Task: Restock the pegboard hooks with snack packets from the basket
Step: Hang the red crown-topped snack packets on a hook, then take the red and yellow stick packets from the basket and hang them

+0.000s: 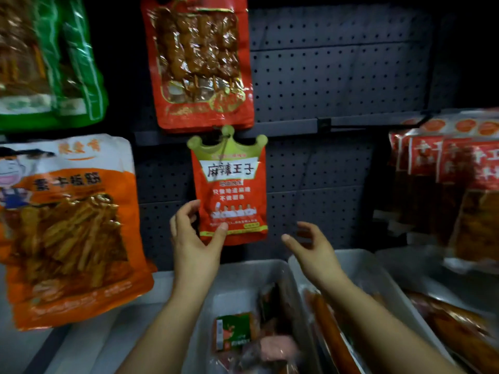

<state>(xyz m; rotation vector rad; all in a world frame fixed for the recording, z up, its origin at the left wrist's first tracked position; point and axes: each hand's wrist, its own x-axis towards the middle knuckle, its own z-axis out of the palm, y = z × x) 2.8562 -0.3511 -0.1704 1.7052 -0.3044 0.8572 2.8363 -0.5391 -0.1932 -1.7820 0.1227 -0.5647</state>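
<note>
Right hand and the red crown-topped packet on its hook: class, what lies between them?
Nothing but bare pegboard. In the head view, the right hand hovers apart from the crown-topped packet, whose lower corner the left hand holds.

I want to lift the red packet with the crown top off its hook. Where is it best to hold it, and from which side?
Probably pinch the crown-top packet at the flat upper edge just below the crown, beside the hook, coming from the front. It hangs upright against the pegboard, so the back is closed off. The left hand already pinches its lower left corner.
</note>
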